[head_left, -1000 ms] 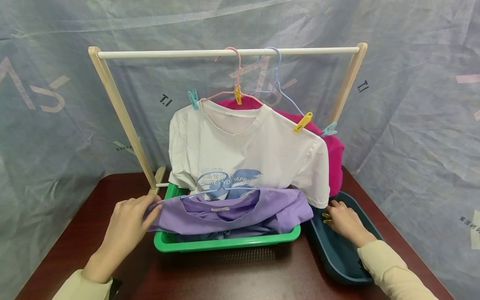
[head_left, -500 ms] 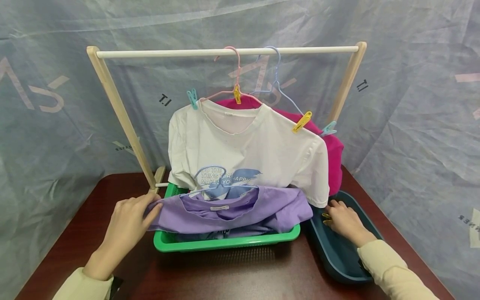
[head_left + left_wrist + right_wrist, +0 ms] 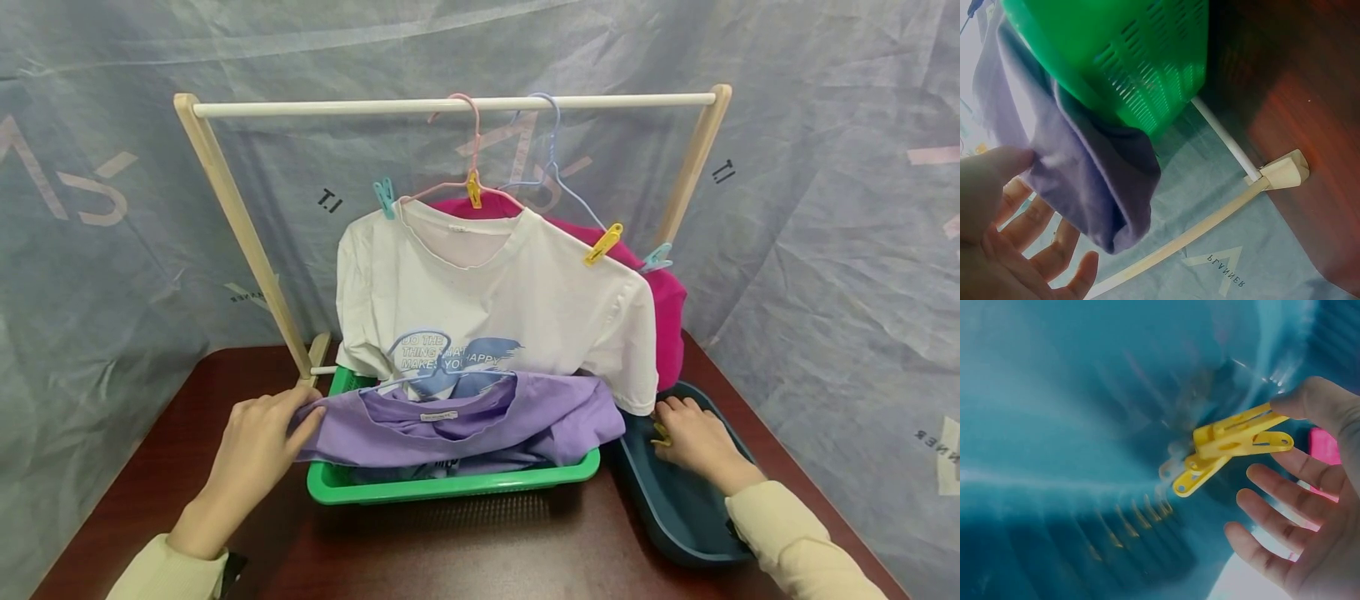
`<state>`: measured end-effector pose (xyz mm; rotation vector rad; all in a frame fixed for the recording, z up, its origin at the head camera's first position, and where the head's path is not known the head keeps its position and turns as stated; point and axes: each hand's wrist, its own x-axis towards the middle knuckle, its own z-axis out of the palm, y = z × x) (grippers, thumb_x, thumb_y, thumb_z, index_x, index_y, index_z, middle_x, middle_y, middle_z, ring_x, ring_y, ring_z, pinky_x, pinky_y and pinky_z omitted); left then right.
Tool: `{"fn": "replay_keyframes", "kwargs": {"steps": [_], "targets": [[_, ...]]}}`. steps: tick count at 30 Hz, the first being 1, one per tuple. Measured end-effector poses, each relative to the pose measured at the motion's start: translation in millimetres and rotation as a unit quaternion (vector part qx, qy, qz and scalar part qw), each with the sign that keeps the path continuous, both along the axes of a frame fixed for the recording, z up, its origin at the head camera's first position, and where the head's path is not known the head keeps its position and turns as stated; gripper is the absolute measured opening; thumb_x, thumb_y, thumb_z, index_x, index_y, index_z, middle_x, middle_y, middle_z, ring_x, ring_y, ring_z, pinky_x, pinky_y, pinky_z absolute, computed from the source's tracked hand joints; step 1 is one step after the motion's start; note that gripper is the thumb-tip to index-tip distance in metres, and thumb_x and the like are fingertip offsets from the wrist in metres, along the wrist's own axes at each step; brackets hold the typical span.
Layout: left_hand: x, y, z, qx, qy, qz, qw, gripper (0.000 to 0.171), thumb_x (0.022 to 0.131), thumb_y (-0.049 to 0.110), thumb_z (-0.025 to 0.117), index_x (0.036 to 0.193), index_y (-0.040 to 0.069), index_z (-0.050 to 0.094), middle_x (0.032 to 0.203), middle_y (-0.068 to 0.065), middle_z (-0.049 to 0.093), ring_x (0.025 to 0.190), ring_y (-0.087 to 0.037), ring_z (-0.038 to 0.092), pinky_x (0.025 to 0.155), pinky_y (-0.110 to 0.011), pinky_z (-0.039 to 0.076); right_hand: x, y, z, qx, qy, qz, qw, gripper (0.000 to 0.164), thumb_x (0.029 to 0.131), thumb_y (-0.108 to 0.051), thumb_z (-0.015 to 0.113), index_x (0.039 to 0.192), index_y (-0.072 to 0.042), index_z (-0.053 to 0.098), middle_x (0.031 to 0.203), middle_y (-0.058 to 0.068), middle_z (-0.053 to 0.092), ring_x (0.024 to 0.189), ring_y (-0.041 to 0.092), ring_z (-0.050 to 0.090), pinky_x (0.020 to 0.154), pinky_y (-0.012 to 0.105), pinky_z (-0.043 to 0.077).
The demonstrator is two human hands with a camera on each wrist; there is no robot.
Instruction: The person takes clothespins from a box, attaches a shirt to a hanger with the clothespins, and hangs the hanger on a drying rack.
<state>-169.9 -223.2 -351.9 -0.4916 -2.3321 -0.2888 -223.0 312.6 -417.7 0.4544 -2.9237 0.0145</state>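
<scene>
My left hand (image 3: pixel 258 450) pinches the sleeve end of a purple T-shirt (image 3: pixel 562 417) between thumb and fingers. In the left wrist view the sleeve (image 3: pixel 1091 181) hangs from that grip beside the green basket. A blue hanger (image 3: pixel 441 367) sits inside the shirt's neck, its hook standing up. Inside the dark blue tray (image 3: pixel 667 533), my right hand (image 3: pixel 697 437) pinches a yellow clothespin (image 3: pixel 1241 434) by its handle ends, thumb on one and index finger on the other. Another yellow piece partly overlaps it; whether it is a second clothespin is unclear.
The green basket (image 3: pixel 465 489) stands under the purple shirt. Behind it, a wooden rack with a white rod (image 3: pixel 315 107) carries a white T-shirt (image 3: pixel 480 292) and a magenta garment (image 3: pixel 670 325), both on hangers. Yellow and teal clothespins (image 3: pixel 384 198) clip these clothes.
My right hand has moved slightly to the right inside the tray, and the yellow clothespin at its fingers has shifted. The left hand stays on the sleeve; the shirt and hanger moved very little.
</scene>
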Motion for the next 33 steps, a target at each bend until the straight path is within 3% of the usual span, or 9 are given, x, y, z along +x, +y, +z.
{"fn": "replay_keyframes", "kwargs": {"steps": [7,14,20,28,33], "targets": [[-1.8,0,-0.6,0.001,-0.002,0.006,1.0000,0.014,0.073,0.015,0.072,0.079,0.014,0.060,0.070,0.001,0.066,0.052,-0.021,0.056,0.053,-0.038,0.040,4.3,0,12.2,0.005,0.006,-0.006,1.000,0.040,0.061,-0.026,0.079,0.087,-0.006,0.056,0.084,0.008,0.056,0.077,0.025,0.048,0.054,0.039,0.043],[-4.2,0,-0.9,0.007,-0.002,0.009,0.9999,0.012,0.074,0.015,0.072,0.081,0.012,0.062,0.073,-0.001,0.067,0.056,-0.022,0.059,0.055,-0.040,0.042,10.4,2,29.5,-0.004,0.012,-0.013,1.000,0.035,0.065,-0.025,0.078,0.085,-0.008,0.056,0.078,0.005,0.053,0.075,0.023,0.047,0.052,0.034,0.038],[-6.2,0,-0.8,0.009,-0.004,0.012,0.9999,0.012,0.074,0.015,0.072,0.081,0.012,0.062,0.073,-0.001,0.067,0.056,-0.022,0.058,0.056,-0.040,0.042,15.5,3,44.0,-0.014,0.042,-0.002,0.999,0.030,0.065,-0.019,0.077,0.085,-0.007,0.058,0.078,0.004,0.053,0.070,0.021,0.043,0.050,0.031,0.035],[-6.7,0,-1.2,0.015,-0.014,0.018,0.9996,0.011,0.075,0.015,0.071,0.081,0.012,0.062,0.073,-0.001,0.067,0.056,-0.022,0.058,0.056,-0.041,0.042,20.9,4,57.7,-0.019,0.079,0.008,0.997,0.030,0.068,-0.017,0.073,0.091,-0.005,0.059,0.089,0.011,0.058,0.077,0.026,0.049,0.055,0.042,0.044],[-7.4,-1,-1.6,0.016,-0.012,0.018,0.9996,0.012,0.075,0.016,0.071,0.081,0.012,0.062,0.074,-0.002,0.068,0.058,-0.023,0.059,0.057,-0.041,0.042,24.0,1,66.8,-0.021,0.117,0.023,0.993,0.031,0.068,-0.018,0.073,0.093,-0.006,0.060,0.093,0.013,0.060,0.077,0.027,0.050,0.054,0.043,0.044]]}}
